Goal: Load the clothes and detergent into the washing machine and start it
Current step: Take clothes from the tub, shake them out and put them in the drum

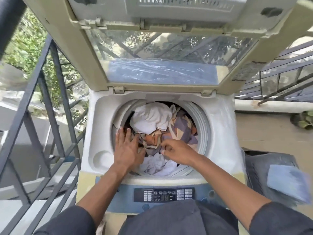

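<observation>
A top-loading washing machine (94, 133) stands with its lid (160, 65) raised. Its drum is heaped with clothes (150, 117): white pieces, a grey-and-orange patterned cloth, a pale lilac piece at the front. My left hand (127, 148) lies flat with straight fingers on the pile's left side, near the drum rim. My right hand (176, 152) rests on the patterned cloth at the front, fingers curled into the fabric. The control panel (164, 195) shows a lit display below the drum. No detergent container is in view.
A dark metal railing (42, 116) runs along the left, with trees beyond it. To the right of the machine sits a dark basket (260, 165) with a blue-grey folded cloth (286, 184) on it. A low wall ledge (271, 106) lies behind it.
</observation>
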### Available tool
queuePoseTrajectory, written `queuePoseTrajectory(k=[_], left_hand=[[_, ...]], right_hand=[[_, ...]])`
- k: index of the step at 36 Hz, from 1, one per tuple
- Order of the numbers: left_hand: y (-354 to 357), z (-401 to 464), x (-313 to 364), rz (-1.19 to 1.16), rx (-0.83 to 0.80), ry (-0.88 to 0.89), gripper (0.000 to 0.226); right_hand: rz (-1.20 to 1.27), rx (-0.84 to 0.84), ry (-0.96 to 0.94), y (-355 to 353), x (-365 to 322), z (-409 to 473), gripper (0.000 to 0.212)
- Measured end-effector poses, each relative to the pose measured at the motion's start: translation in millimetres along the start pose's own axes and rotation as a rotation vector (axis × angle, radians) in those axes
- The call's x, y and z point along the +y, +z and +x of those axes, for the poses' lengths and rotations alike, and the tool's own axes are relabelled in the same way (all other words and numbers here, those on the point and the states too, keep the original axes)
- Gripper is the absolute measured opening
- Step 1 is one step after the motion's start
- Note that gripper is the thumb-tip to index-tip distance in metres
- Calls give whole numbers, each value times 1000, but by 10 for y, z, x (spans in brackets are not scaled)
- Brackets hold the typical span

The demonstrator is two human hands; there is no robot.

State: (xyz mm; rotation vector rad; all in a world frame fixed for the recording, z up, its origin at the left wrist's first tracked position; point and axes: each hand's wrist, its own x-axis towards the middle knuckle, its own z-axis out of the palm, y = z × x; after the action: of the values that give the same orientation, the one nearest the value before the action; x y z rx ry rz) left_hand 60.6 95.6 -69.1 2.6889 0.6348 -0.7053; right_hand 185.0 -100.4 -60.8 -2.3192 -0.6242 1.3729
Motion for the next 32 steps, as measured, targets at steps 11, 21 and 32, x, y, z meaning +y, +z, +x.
queuePoseTrajectory(k=[11,21,32], left_hand=[[-240,-266,562,-81,-70,132,75],[-529,-524,1486,-232,72,452,49],[-628,-332,2619,-181,107,678,44]], right_hand=[[312,245,-75,-208,325,-865,25],[462,587,-119,-462,753,-1339,17],[659,819,-29,-793,1591,-1619,22]])
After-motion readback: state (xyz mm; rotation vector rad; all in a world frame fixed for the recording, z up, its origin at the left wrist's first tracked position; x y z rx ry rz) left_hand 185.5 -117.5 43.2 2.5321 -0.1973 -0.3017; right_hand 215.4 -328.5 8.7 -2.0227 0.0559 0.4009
